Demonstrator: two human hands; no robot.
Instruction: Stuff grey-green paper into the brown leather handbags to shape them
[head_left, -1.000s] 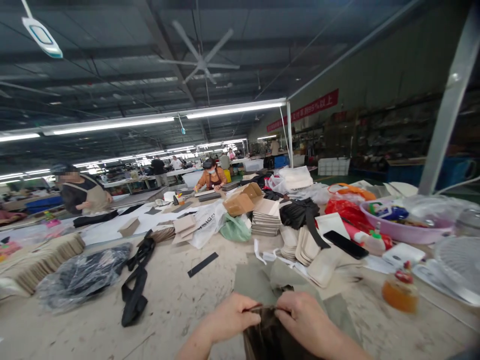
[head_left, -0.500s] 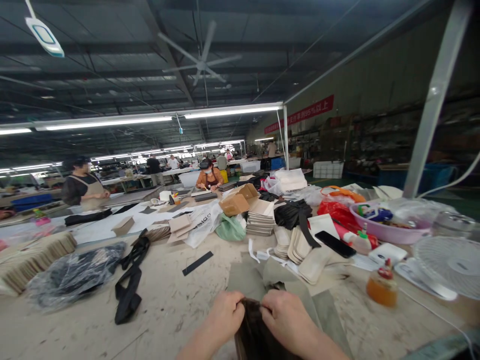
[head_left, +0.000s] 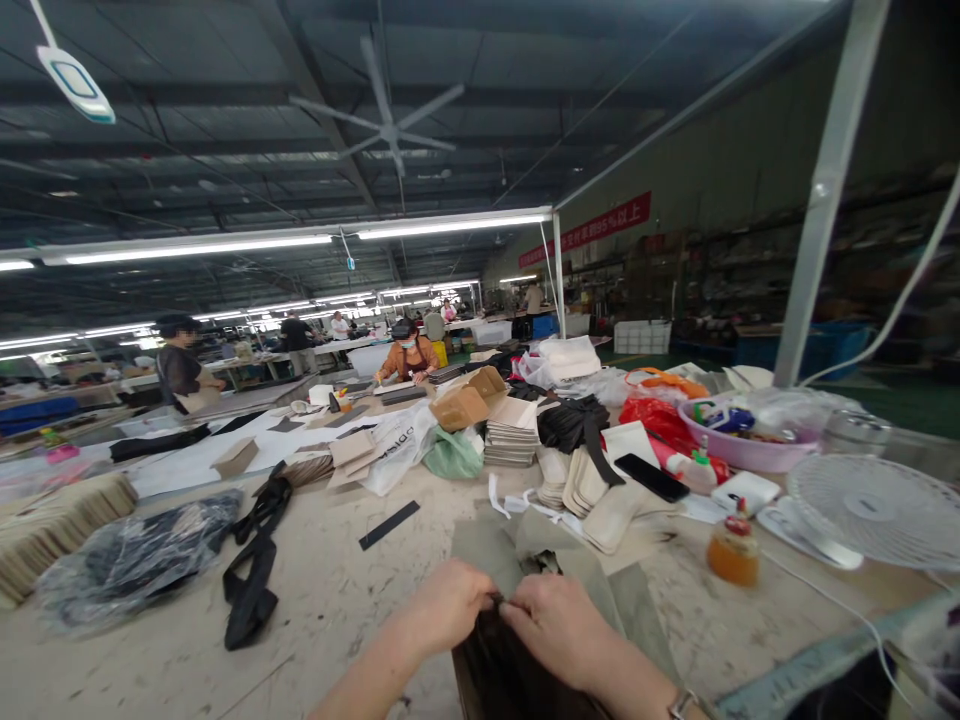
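Note:
My left hand (head_left: 454,602) is closed in a pinch on the top edge of a dark brown, nearly black piece of material (head_left: 506,675) at the bottom of the view. Right beside it, my right hand (head_left: 559,628) grips the same edge, thumb and fingers pressed together. The two hands almost touch. Below them the dark piece hangs toward me, and its lower end is cut off by the frame. Grey-green fabric (head_left: 480,555) lies on the worktable (head_left: 337,620) just beyond and to the right of my hands, partly crumpled.
A glue-like amber bottle (head_left: 733,552), a white fan (head_left: 881,510) and a phone (head_left: 651,478) lie to the right. Stacked beige pieces (head_left: 511,442) stand ahead. Black straps (head_left: 251,590) and a plastic-wrapped bundle (head_left: 142,560) lie left. A co-worker (head_left: 409,355) sits across the table.
My hands have drawn closer together along the dark piece's edge. The view has swung slightly right. The person at the left has turned.

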